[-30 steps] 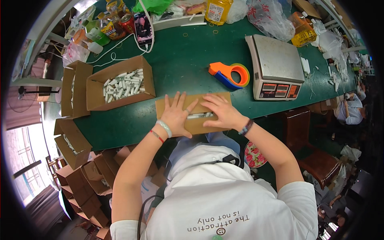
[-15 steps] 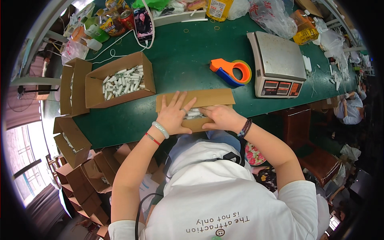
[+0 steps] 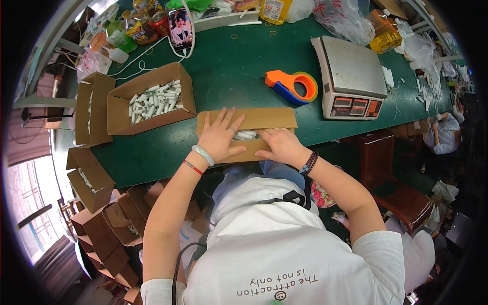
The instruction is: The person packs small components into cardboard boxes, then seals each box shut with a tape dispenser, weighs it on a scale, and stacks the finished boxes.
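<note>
At the near edge of the table, a cardboard box (image 3: pixel 274 118) has its long flaps folded most of the way in. White cylindrical pieces (image 3: pixel 246 134) show through the gap between them. My left hand (image 3: pixel 218 138) lies spread over the box's left end, its fingers stretched onto the far flap and its thumb on the near one. My right hand (image 3: pixel 280 145) rests on the right end, fingers extended at the gap and thumb on the near flap. Its fingertips are partly hidden at the far flap's edge. Neither hand grasps anything.
An open carton (image 3: pixel 185 94) of white cylinders stands to the left, with more cartons (image 3: pixel 95 109) beside it. Beyond the box lies an orange-and-blue tape dispenser (image 3: pixel 292 86); a weighing scale (image 3: pixel 351 71) stands at right. A phone (image 3: pixel 181 29) and bottles (image 3: pixel 119 38) line the back.
My right hand's fingers have shifted slightly at the gap, and the gap between the flaps looks a little narrower. My left hand stays at the left end.
</note>
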Tool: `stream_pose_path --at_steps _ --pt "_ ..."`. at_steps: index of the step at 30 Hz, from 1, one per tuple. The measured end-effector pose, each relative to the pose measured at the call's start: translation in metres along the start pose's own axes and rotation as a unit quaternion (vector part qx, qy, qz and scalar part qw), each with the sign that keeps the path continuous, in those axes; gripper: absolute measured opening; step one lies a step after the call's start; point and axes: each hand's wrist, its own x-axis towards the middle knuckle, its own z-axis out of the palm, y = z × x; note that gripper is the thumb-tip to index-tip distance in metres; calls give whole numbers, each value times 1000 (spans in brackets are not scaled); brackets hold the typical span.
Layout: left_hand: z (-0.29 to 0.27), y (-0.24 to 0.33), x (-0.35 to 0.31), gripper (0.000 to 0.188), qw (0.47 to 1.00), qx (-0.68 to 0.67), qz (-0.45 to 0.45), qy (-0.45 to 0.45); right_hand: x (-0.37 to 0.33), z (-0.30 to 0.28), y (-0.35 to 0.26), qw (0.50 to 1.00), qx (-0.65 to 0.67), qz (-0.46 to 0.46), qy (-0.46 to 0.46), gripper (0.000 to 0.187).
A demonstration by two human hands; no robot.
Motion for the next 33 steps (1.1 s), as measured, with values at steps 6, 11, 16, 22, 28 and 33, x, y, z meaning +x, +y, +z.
stream_pose_path --at_steps 6,11,16,22,28,33 --pt "-5 4 0 84 1000 5 -18 -9 -4 1 -5 999 -10 29 10 64" --pt "-2 5 -1 84 1000 20 -21 -8 -2 4 -3 999 -37 10 30 65" --pt "2 3 -3 84 999 15 -22 -22 -26 10 19 985 16 -143 93 58" --pt "-5 -8 10 80 999 21 10 -50 -11 -25 15 969 -195 62 136 63" --pt "24 -9 11 92 997 72 29 -3 -2 16 58 997 -42 41 44 76" --pt "-13 21 10 115 989 97 42 -107 -5 5 61 987 -123 -65 80 86"
